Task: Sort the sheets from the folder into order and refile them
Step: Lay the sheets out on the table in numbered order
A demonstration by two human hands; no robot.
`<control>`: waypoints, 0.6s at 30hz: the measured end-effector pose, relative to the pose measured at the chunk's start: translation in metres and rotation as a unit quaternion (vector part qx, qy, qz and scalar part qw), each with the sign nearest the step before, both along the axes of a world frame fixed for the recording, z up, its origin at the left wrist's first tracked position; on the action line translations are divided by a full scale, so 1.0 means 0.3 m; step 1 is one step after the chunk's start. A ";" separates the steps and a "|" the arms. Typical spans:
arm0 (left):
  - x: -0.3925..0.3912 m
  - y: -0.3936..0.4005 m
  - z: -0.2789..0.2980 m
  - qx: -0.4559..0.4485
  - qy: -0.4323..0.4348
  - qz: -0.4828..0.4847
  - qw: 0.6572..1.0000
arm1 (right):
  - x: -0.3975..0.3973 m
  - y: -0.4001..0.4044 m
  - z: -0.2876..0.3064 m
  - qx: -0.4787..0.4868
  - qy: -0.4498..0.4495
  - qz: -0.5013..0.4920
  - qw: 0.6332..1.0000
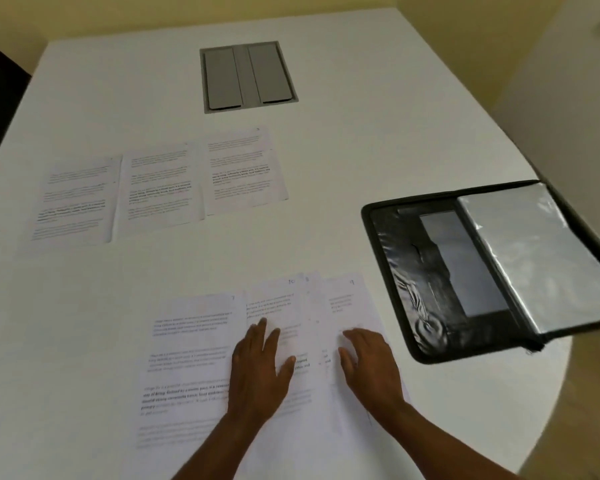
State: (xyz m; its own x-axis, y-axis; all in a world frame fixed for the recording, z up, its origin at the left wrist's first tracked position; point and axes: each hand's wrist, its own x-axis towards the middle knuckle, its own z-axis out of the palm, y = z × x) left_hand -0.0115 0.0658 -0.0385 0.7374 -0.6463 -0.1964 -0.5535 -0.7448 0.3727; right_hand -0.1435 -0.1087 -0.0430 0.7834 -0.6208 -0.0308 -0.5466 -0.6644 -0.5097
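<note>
Three printed sheets (160, 188) are lying in a row on the far left part of the white table (361, 133), their edges touching or slightly overlapping. A grey hatch (248, 76) with two flaps is sitting flush in the tabletop beyond them. Nearer the person, a fanned spread of sheets (194, 362) is lying face up; handwritten numbers are showing at some top corners. The left hand (258, 370) is resting palm down on this spread, fingers extended and flat, gripping nothing. The right hand (369, 367) is lying just beside it, likewise open and flat on the rightmost sheets. At the right, the black folder (413, 278) is lying open on the table, clear plastic sleeves (548, 258) showing, its far side overhanging the table edge.
</note>
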 end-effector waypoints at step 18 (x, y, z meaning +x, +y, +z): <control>-0.270 0.150 0.003 0.144 0.041 -0.064 0.987 | -0.206 0.183 0.042 0.099 0.130 -0.039 0.986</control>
State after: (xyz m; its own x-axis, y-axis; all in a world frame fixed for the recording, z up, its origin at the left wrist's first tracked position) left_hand -0.0924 0.1108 -0.0377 0.6280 -0.6411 -0.4411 -0.6266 -0.7527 0.2021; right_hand -0.2052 -0.0539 -0.0303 0.6834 -0.6400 -0.3513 -0.7213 -0.5176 -0.4603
